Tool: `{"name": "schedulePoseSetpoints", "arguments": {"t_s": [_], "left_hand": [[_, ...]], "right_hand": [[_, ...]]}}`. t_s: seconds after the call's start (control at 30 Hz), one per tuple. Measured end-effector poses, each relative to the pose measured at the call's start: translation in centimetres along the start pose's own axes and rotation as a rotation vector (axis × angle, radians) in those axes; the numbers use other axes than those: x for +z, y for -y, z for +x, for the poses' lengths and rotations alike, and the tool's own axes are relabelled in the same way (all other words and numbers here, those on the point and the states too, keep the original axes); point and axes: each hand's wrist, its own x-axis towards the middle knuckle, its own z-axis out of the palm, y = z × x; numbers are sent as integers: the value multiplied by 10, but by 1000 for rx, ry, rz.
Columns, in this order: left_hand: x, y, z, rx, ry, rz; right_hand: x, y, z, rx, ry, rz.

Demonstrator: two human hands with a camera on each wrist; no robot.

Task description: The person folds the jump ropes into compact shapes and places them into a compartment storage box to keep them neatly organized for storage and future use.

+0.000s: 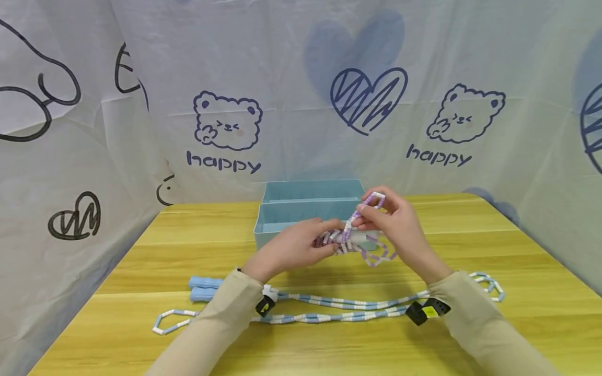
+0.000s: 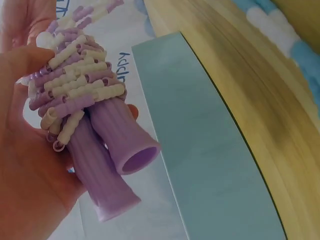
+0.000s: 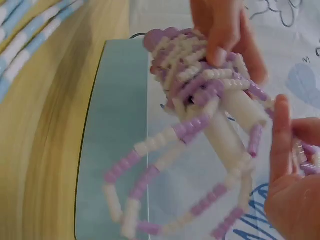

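My left hand (image 1: 298, 243) grips a purple-and-white beaded jump rope (image 2: 80, 75) that is wound in many turns round its two handles. The purple flared handle ends (image 2: 125, 135) stick out of the windings in the left wrist view. White handle ends (image 3: 227, 142) show on the other side in the right wrist view, with loose beaded loops hanging beside them. Fingers and thumb of my right hand (image 1: 397, 222) pinch a raised loop of the same rope, just right of the bundle. Both hands are above the table, in front of a light blue box.
That light blue box (image 1: 308, 209) with a divider stands at the back of the wooden table (image 1: 310, 350). A blue-and-white beaded jump rope (image 1: 329, 317) lies stretched across the table under my forearms, its blue handles (image 1: 202, 295) at left. Printed cloth (image 1: 301, 78) hangs behind and at both sides.
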Motion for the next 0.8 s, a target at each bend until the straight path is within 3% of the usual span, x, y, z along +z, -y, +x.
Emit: {"name": "schedulePoseSetpoints", "arguments": {"t_s": [0.23,0.5,0.67,0.73,0.8], "left_hand": [[1,4,-1,3,6,-50],[5,1,2,-19,-15,-123],[4,0,3,32,30,-46],[4,0,3,44,43,-70],[4,2,3,34,47,-158]], "right_hand": [[-8,-3,3,113,-45,17],[-6,-8,5,162,-89,65],[-8,-12,6,169,-58,40],[-13,-17,7,157,-24,-3],[-19,-22,8,148,-1,-38]]}}
